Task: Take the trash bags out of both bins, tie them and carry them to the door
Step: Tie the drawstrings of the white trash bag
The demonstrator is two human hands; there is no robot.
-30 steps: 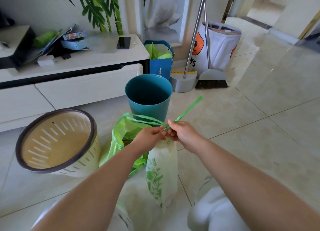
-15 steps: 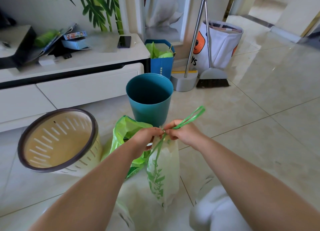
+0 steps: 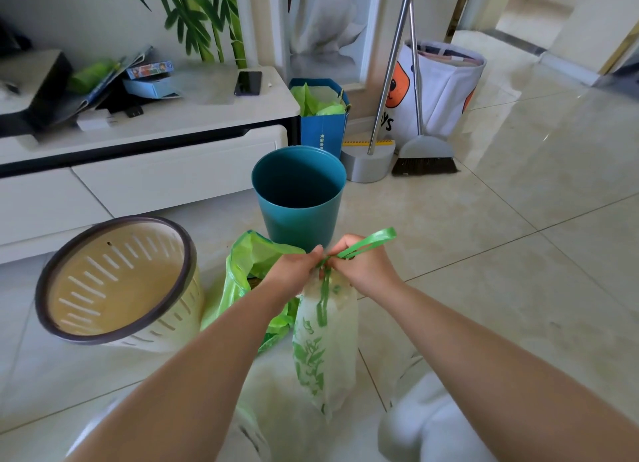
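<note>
A white trash bag with a green leaf print (image 3: 325,344) hangs above the floor in front of me. Its green drawstring (image 3: 370,242) loops out past my right hand. My left hand (image 3: 297,268) and my right hand (image 3: 363,268) meet at the bag's gathered neck, both pinching the drawstring. A second, plain green trash bag (image 3: 249,271) lies open on the floor behind my left wrist. The teal bin (image 3: 299,198) stands upright with no bag in it. The cream slotted bin (image 3: 117,278) with a dark rim is tilted towards me, also without a bag.
A white low cabinet (image 3: 145,157) runs along the left, with a phone and boxes on top. A blue paper bag (image 3: 323,115), a dustpan and broom (image 3: 423,153) and a white fabric basket (image 3: 439,91) stand by the wall. Tiled floor stretches right towards a doorway.
The drawstring stretched straight up to the right a second ago; now it forms a short loop by my right hand. Both hands have dropped closer to the bag's neck.
</note>
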